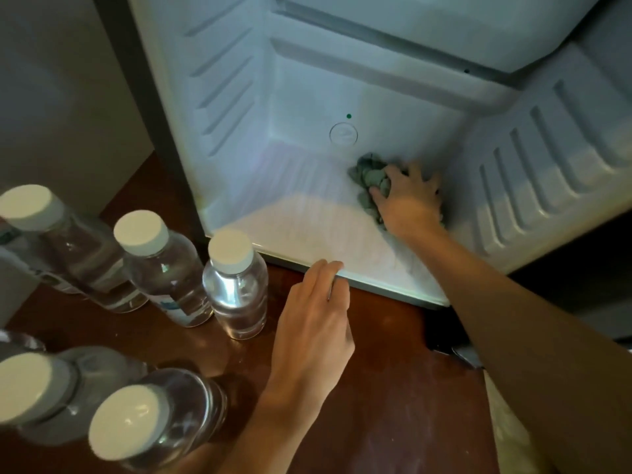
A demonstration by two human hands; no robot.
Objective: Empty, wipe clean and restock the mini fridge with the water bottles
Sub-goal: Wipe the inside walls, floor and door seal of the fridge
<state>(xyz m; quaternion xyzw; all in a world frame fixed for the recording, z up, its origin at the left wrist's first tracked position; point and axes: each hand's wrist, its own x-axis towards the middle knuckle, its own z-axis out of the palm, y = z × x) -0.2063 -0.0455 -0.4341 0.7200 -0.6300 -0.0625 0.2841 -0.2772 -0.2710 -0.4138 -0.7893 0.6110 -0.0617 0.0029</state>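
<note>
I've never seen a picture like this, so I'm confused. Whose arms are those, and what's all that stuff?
No machine here, just a person. The camera sits on their head looking down, so you see only arms. The white box is an open mini fridge. The right hand presses a crumpled green cloth onto its floor, near the back corner. The left hand holds nothing; its fingers touch the fridge's front edge. Water bottles with white caps stand outside on the brown wooden surface.
</note>
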